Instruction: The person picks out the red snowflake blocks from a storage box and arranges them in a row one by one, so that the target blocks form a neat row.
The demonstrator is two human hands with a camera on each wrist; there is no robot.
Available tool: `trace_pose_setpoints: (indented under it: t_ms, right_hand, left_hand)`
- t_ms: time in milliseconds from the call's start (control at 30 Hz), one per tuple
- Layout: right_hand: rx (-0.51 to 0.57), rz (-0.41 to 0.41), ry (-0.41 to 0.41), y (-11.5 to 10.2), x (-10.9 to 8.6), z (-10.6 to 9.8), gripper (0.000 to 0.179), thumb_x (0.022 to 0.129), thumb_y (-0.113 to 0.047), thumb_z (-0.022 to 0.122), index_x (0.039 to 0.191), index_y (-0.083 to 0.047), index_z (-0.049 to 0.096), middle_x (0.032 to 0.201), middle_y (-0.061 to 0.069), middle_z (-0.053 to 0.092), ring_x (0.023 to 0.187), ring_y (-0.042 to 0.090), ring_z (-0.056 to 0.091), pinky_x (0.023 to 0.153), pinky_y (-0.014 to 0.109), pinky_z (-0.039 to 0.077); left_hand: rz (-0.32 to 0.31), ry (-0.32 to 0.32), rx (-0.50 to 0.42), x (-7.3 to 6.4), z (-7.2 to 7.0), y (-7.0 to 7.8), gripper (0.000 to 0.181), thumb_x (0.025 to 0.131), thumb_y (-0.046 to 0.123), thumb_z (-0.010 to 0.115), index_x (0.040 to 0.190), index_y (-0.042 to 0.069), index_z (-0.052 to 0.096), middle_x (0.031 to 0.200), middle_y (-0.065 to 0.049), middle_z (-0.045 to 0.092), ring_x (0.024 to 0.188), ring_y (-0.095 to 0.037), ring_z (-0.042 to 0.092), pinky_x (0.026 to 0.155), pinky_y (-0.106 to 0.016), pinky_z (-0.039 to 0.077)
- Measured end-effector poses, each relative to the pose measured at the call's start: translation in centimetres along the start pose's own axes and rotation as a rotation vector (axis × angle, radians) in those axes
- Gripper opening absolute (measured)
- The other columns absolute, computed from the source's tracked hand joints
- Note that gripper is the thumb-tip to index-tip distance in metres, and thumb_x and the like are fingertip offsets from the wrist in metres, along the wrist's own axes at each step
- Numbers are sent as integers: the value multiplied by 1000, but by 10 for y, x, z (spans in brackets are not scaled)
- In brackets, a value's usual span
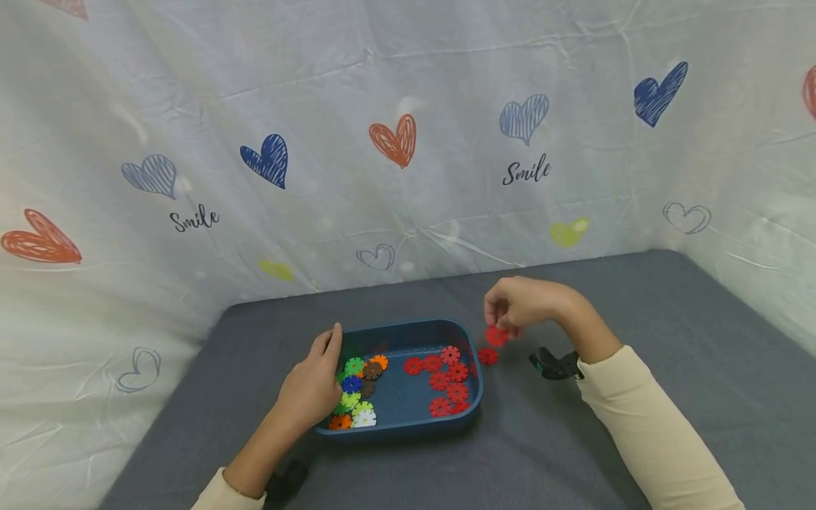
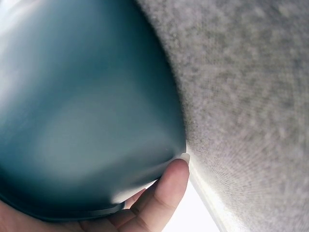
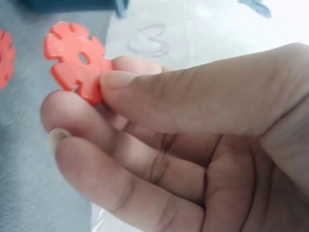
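Red notched plastic disc (image 3: 67, 60): my right hand (image 1: 524, 301) pinches its edge; my left hand (image 1: 312, 388) grips the blue rectangular plastic tray (image 1: 405, 405) at left, likely steadying it.

plain dark-blue plastic tray with rounded corners (image 1: 403, 405), sitting upright on the grey desk (image 1: 529, 453), mixed-colour notched discs (image 1: 352, 384) bunched left, red ones (image 1: 438, 377) right, plus one bright red notched plastic disc (image 3: 69, 55), little centre hole, tilted, pinched just off the tray's right end

The person wears plain cream sleeves (image 1: 656, 428), a black right-wrist device (image 1: 556, 365) with a small green patch, and a dark left-wrist device (image 1: 287, 482); the fingers (image 3: 91, 169) have long nails (image 3: 59, 138).
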State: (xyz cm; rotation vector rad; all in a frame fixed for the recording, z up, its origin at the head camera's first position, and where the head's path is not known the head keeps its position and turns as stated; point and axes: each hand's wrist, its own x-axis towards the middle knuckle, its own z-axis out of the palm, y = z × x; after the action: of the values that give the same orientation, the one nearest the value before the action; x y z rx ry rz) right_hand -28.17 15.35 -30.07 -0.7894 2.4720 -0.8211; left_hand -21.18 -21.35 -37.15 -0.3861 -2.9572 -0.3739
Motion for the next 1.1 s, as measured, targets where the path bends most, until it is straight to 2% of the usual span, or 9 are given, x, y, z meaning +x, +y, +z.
trace_pose_setpoints:
  t_ms: [533,967,1100]
  right_hand:
    - [89,204,-81,38,21,15,16,84,15,57,85,0,64,76,10,62,61,21,64,60,37,56]
    - [44,286,-109,43,25,17,14,87,11,61,87,-3,65,78,12,65,64,23,68,61,36,58]
    - [38,285,-109,43,24,18,12,89,7,61,86,-3,65,78,12,65,63,24,68,61,37,58]
  left_hand:
    - [11,3,-4,1,1,-1,78,86,-11,52,157,-3,24,151,-25,36,42,-13,28,42,-27,26]
    - [10,-5,-12,0,-1,-1,78,86,-11,52,158,-4,23,152,-26,35,41,-13,28,42,-27,26]
    - [-1,-10,-14,0,0,-1,79,85,-11,53,158,-3,22,152,-26,35,41,-13,29,42,-28,27]
